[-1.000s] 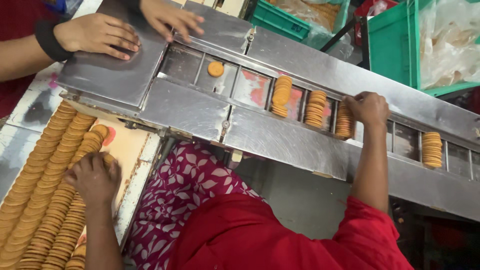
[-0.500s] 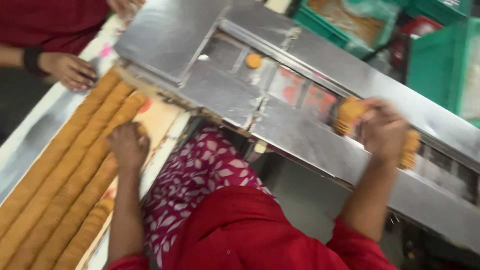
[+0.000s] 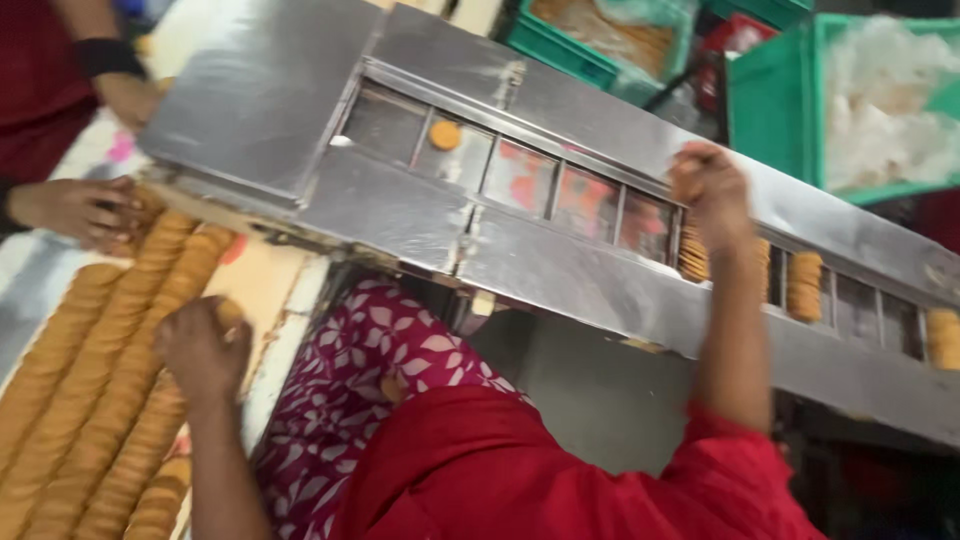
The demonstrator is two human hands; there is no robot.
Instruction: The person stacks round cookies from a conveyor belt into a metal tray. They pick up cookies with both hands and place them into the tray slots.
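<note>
Long rows of round tan biscuits point(image 3: 90, 400) lie on a pale tray at the lower left. My left hand point(image 3: 200, 345) rests on one row, its fingers curled over a few biscuits. My right hand point(image 3: 712, 190) is closed in a fist over a compartment of the steel conveyor channel point(image 3: 560, 270), with a stack of biscuits point(image 3: 693, 255) at and below its fingers; blur hides the exact grip. Further right, other biscuit stacks point(image 3: 805, 285) stand on edge in the compartments. A single biscuit point(image 3: 445, 134) lies flat in a compartment to the left.
A co-worker's hand point(image 3: 75, 210) touches the far end of the biscuit rows, below an arm with a black wristband point(image 3: 105, 55). Green crates point(image 3: 770, 110) stand behind the conveyor. My red and floral clothing point(image 3: 400, 440) fills the lower middle.
The view has swung left and down. My right hand carried biscuits to the right along the channel and now sits over a compartment. The co-worker's hands left the steel cover for the rows.
</note>
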